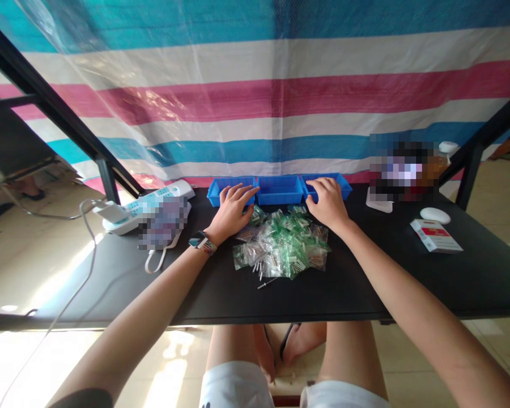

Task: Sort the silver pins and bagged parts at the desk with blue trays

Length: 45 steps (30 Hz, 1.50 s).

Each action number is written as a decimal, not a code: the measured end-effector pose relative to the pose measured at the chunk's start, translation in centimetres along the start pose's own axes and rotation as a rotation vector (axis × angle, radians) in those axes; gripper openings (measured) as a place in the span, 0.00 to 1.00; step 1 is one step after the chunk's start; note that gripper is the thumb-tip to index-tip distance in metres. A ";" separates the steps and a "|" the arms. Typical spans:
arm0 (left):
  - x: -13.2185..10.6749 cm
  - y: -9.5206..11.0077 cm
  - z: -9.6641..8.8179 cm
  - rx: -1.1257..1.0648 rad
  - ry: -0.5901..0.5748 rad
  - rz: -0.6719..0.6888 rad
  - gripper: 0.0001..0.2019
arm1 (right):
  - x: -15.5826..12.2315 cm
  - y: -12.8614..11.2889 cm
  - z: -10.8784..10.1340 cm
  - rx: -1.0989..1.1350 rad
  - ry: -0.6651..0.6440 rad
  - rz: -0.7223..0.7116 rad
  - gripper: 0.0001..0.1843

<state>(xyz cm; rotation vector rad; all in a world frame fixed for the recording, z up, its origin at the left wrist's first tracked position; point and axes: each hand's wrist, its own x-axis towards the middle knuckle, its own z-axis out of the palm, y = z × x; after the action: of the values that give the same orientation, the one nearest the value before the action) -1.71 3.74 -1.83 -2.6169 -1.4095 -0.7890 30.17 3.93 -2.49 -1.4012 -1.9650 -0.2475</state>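
Three blue plastic bins stand in a row at the back of the black table. My left hand (233, 212), with a watch on its wrist, reaches over the front of the left bin (215, 198), fingers spread. Over the front of the right bin (344, 187) lies my right hand (326, 199), its fingers apart too. The middle bin (279, 197) sits between them. Just in front is a heap of small clear and green plastic packets (284, 243) with metal and copper-coloured pieces inside. Loose silver rivets (267, 283) lie at the heap's front edge.
On the left are a white power strip (178, 190) with a plugged-in charger (111, 211) and a blurred item. A white-and-red box (437, 236), a white oval case (435, 215) and a capped bottle (447, 150) are on the right. Striped sheeting (238, 102) hangs behind.
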 end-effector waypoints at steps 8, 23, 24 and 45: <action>0.0 -0.1 -0.1 -0.028 0.015 0.005 0.27 | 0.1 -0.3 -1.1 -0.028 -0.039 -0.054 0.15; -0.1 -0.4 0.0 -0.039 0.007 0.027 0.25 | -0.1 0.6 0.0 0.034 -0.061 -0.043 0.13; -0.1 -0.5 0.1 -0.038 0.002 0.026 0.25 | -0.1 0.7 0.0 0.038 -0.060 -0.043 0.13; -0.1 -0.5 0.0 -0.049 0.018 0.037 0.25 | -0.1 0.6 -0.2 0.037 -0.051 -0.046 0.10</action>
<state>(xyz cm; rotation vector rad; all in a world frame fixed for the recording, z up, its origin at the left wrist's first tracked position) -2.12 3.95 -2.01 -2.6567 -1.3505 -0.8509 30.78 3.95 -2.50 -1.3520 -2.0348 -0.1968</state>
